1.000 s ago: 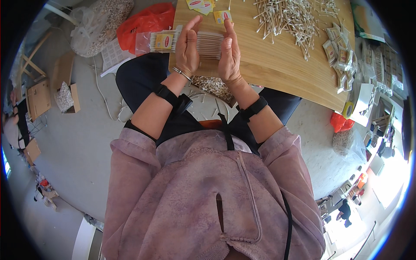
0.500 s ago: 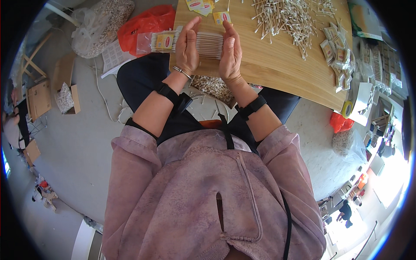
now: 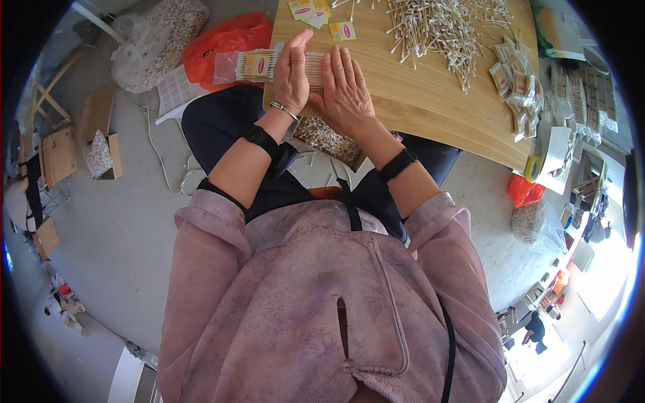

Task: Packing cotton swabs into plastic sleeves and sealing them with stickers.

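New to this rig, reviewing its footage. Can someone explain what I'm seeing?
No machine here: a person works with two bare hands. The one view comes from a wide fisheye camera on their head, looking down, so straight edges bend. The left hand stands on edge, left of a row of cotton swabs; the right hand lies palm down over the row. Neither visibly grips anything. Further left is a clear bag with a yellow card inside. The wooden table also bears a loose swab pile and small packets.

The worktop (image 3: 437, 111) is lying open right of the right hand (image 3: 347, 91); loose cotton swabs (image 3: 430, 30) are blocking beyond.
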The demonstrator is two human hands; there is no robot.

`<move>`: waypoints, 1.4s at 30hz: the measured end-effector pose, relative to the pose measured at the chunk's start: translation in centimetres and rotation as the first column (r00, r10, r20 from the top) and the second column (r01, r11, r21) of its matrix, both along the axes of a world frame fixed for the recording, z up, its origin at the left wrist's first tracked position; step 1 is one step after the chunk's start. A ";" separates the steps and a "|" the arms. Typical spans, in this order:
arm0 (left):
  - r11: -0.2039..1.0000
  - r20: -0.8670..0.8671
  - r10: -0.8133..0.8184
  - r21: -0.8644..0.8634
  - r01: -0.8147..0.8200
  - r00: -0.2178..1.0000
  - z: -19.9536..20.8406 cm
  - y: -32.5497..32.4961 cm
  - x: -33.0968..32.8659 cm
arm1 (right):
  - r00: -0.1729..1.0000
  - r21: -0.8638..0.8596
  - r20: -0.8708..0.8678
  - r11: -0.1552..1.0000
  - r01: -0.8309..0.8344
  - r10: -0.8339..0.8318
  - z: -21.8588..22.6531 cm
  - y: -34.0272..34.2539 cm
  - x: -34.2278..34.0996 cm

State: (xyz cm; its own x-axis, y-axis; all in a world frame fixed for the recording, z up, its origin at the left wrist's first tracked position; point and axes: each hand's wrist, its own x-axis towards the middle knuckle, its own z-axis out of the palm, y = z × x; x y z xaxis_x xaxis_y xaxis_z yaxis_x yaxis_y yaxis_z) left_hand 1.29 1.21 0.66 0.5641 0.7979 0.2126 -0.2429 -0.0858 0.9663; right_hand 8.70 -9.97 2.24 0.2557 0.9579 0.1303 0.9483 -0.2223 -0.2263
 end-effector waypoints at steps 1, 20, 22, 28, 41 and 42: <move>1.000 0.013 0.003 -0.006 -0.003 1.000 0.0 -0.1 0.1 | 1.000 0.002 0.000 1.000 -0.003 0.003 -0.1 0.1 0.0; 0.643 -0.597 0.045 0.631 0.434 0.801 2.2 -0.8 -7.0 | 1.000 -0.050 -0.003 0.999 0.003 -0.003 0.7 0.3 0.0; 0.544 -0.590 0.055 0.694 0.471 0.805 2.0 -1.8 -7.4 | 0.999 -0.107 0.040 0.994 0.012 -0.008 0.6 0.3 0.0; 0.440 -0.649 0.162 0.722 0.535 0.743 2.0 -2.4 -7.2 | 1.000 -0.035 0.027 0.999 0.013 -0.012 -0.4 0.1 0.1; 0.481 -0.662 0.222 0.713 0.510 0.716 1.5 -2.9 -7.1 | 0.996 0.005 0.083 1.000 0.011 -0.011 -0.4 0.3 0.0; 0.481 -0.662 0.220 0.713 0.511 0.717 1.7 -3.1 -7.0 | 0.998 0.010 0.063 1.000 0.011 -0.011 -0.4 0.2 0.1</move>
